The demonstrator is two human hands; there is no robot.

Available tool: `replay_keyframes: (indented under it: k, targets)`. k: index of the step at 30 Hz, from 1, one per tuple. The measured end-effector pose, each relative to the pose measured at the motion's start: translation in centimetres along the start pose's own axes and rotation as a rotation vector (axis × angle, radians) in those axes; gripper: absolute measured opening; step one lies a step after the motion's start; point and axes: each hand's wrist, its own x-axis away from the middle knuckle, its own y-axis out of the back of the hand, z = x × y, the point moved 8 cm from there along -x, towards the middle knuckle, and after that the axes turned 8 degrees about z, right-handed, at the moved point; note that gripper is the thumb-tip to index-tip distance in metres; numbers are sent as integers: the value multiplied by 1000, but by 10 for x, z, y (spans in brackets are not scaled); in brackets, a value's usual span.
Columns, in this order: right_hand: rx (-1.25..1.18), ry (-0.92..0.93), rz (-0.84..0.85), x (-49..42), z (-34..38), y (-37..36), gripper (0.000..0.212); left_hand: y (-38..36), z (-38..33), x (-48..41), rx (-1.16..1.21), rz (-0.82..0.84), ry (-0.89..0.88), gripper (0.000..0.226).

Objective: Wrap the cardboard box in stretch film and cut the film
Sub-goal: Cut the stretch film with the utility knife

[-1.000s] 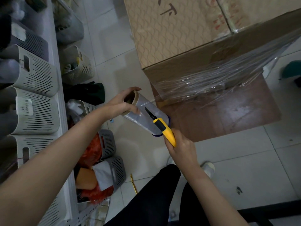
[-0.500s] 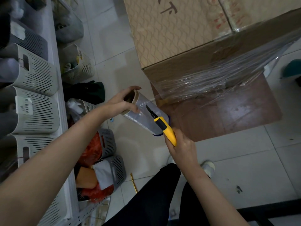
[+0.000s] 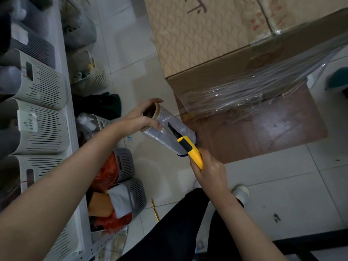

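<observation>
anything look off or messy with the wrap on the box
The stretch film on the cardboard box is bunched into wrinkled strands across its lower side, not flat. A thin yellow stick lies loose on the floor.

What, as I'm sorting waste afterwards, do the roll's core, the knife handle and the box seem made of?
Core: matte tan cardboard, judging by its thick rim.
Knife handle: smooth yellow plastic, probably, with a slight sheen.
Box: matte brown cardboard, with a printed wave pattern and a taped seam.
</observation>
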Motion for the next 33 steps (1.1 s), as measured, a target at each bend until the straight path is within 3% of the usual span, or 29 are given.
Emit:
replay_keyframes:
  k: [20, 26, 31, 33]
  targets:
    - [145, -125, 135, 4, -14, -8, 27, 1, 3, 1, 21, -12, 35, 78]
    - [162, -261, 246, 22, -48, -14, 32, -1, 6, 5, 28, -14, 25, 80]
    - [164, -570, 376, 53, -108, -8, 29, 1, 11, 3, 10, -26, 35, 81]
    - [224, -568, 368, 67, -121, 2, 28, 2, 14, 1, 1, -28, 41, 81]
